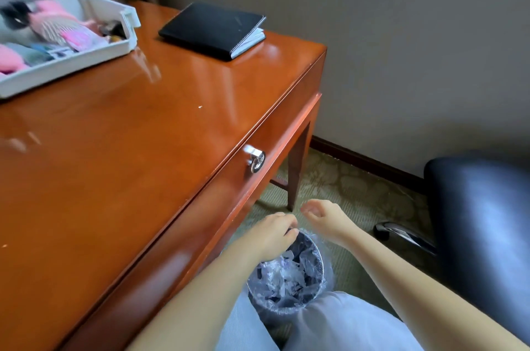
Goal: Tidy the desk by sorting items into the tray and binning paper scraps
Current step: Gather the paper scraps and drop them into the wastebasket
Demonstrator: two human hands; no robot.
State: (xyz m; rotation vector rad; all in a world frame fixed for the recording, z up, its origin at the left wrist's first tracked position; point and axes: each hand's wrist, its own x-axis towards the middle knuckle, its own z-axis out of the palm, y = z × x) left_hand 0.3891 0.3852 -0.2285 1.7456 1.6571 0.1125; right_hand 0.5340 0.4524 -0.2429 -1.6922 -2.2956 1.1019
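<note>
While poised over the bin [289, 276], both hands held close together, fingertips nearly meeting. Left hand [272, 231] palm down at the bin's far rim, fingers curled inward and bunched; cannot tell whether anything pinched between them. Right hand [322, 216] just beyond the rim, fingers loosely curled and slightly apart, nothing visible in it. Bin on the carpet between the knees, lined with clear plastic, holding crumpled paper scraps [282, 273]. Desk [114, 150] to the left, glossy wood, with a drawer pull [256, 160] on its front edge. Tray [71, 64] at the far left of the desk, white, filled with pink and striped items, too blurred to name. Black notebook [213, 29] closed, lying near the desk's far corner, well apart from the tray. Two tiny white specks left on the desktop. Black chair [481, 221] at the right, beside the wall.
</note>
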